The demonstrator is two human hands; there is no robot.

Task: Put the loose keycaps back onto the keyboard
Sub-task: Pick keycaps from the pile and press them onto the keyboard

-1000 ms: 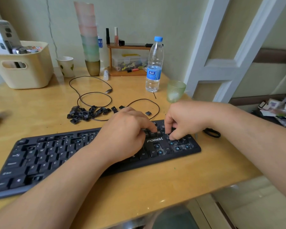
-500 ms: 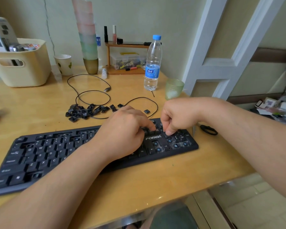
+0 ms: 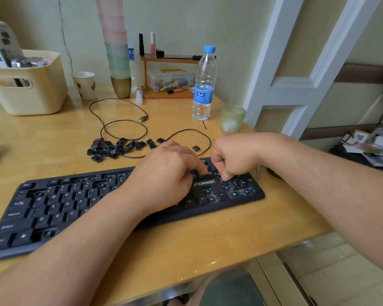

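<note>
Both hands press on the keyboard (image 3: 53, 208), left hand (image 3: 164, 173) fingers extended, right hand (image 3: 234, 157) curled

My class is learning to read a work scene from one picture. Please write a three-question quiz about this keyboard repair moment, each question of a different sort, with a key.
1. True or false: the pile of loose keycaps lies on the table beyond the keyboard.
2. Multiple choice: where on the keyboard is the right hand working? A) the letter keys B) the number pad end C) the space bar
3. Fill in: the empty key sockets near the arrow keys show small ____ coloured stems.

Key
1. True.
2. B; the left hand presses with a finger just beside it.
3. Blue.
</note>
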